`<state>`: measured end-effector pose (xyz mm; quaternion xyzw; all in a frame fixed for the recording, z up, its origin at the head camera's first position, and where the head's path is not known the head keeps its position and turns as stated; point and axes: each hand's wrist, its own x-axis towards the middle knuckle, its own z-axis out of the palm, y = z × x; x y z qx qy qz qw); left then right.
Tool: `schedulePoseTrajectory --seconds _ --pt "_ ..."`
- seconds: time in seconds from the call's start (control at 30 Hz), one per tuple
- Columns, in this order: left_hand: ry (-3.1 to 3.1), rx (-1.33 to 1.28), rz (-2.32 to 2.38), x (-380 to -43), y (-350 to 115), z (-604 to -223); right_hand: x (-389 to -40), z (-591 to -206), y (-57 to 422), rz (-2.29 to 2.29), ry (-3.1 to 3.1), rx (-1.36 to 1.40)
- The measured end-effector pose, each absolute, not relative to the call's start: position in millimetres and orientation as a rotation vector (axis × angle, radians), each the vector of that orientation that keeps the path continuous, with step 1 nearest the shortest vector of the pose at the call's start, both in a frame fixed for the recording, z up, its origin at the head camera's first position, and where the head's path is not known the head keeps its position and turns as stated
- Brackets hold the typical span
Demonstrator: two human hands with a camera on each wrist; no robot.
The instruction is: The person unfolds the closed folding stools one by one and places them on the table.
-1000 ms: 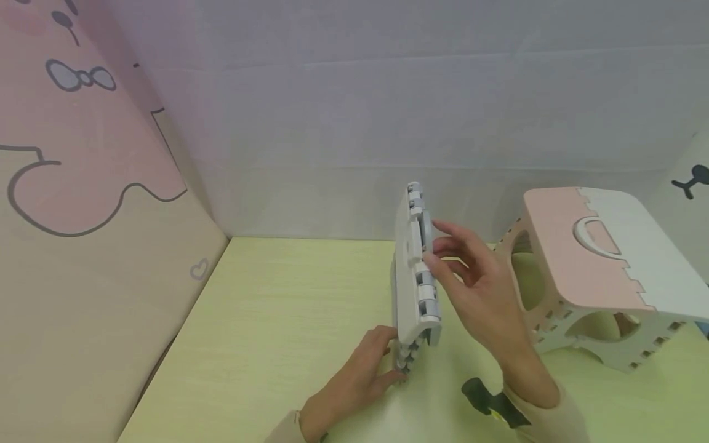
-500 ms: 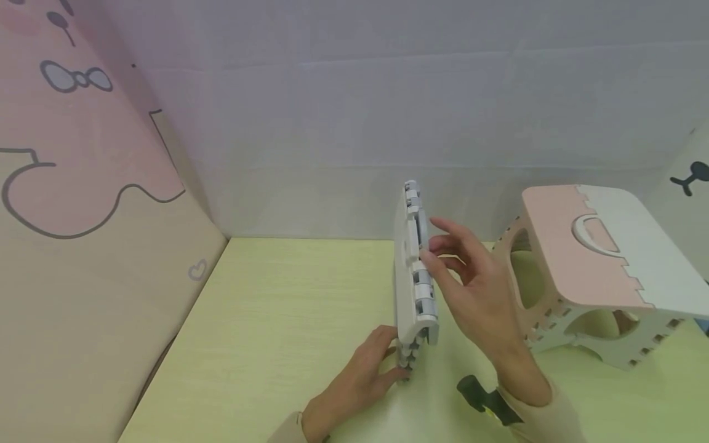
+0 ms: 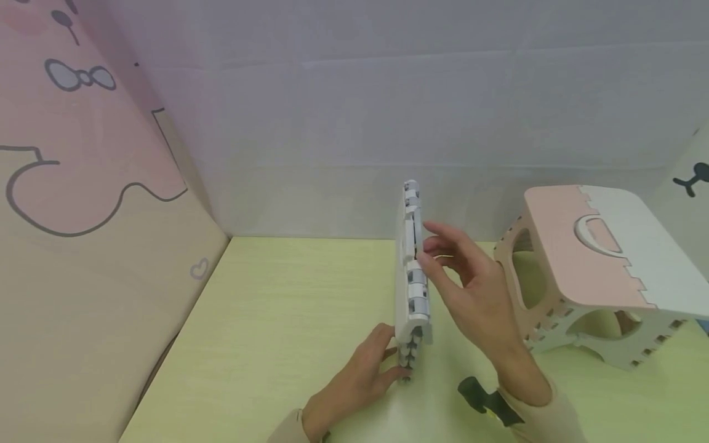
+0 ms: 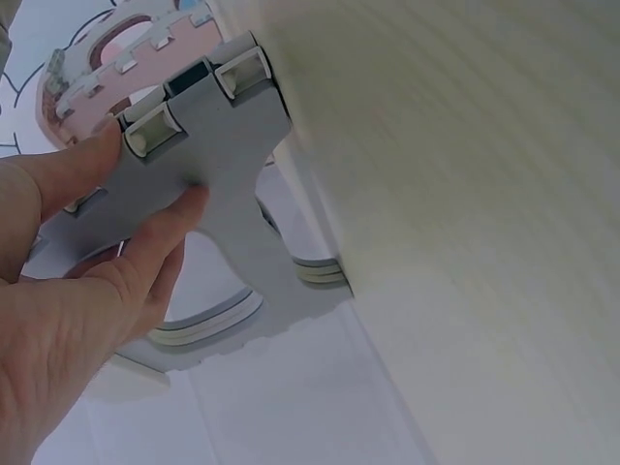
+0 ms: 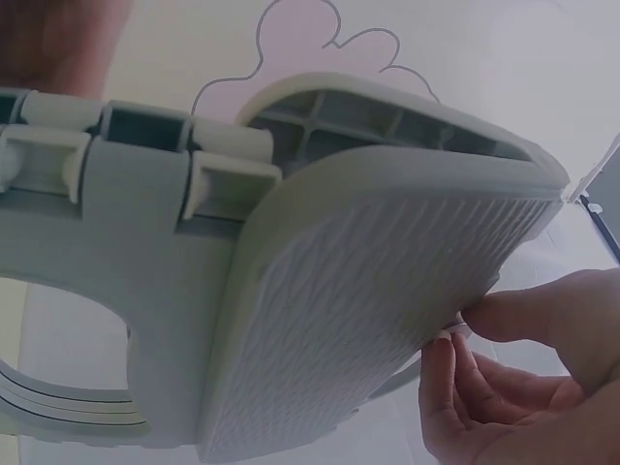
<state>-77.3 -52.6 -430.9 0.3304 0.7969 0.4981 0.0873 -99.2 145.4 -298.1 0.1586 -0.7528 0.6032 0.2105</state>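
A grey and white folding stool [image 3: 407, 264] stands upright, folded nearly flat, on the yellow-green tabletop. My left hand [image 3: 360, 375] grips its hinged side low at the near end; in the left wrist view, the thumb and fingers of this hand [image 4: 107, 232] lie on the grey side panel [image 4: 232, 136]. Up at the top edge, my right hand [image 3: 476, 289] pinches the handle area between thumb and fingers. The right wrist view shows a narrow gap between the ribbed seat half [image 5: 368, 281] and the other half, with my right hand [image 5: 523, 378] at the edge.
An unfolded pink and white step stool [image 3: 604, 246] stands to the right, close to my right forearm. A dark strap-like piece [image 3: 487, 400] is by my right cuff. Behind the table [image 3: 288, 289] hangs a pale cloth wall [image 3: 354, 123]; a printed panel [image 3: 83, 277] borders the left.
The stool's two seat halves have come closer together, the right one swinging leftward. My right hand has shifted slightly left with it. The left hand has hardly moved.
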Motion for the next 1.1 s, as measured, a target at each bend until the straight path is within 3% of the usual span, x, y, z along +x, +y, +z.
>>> schedulePoseTrajectory --seconds 0.73,1.1 --pt "2.358 0.979 1.475 -79.1 -54.9 -432.6 -97.6 -309.3 150.9 1.708 -2.055 0.514" --pt "2.355 0.960 1.471 -78.5 -54.9 -432.7 -92.1 -320.5 159.0 1.701 -2.128 0.412"
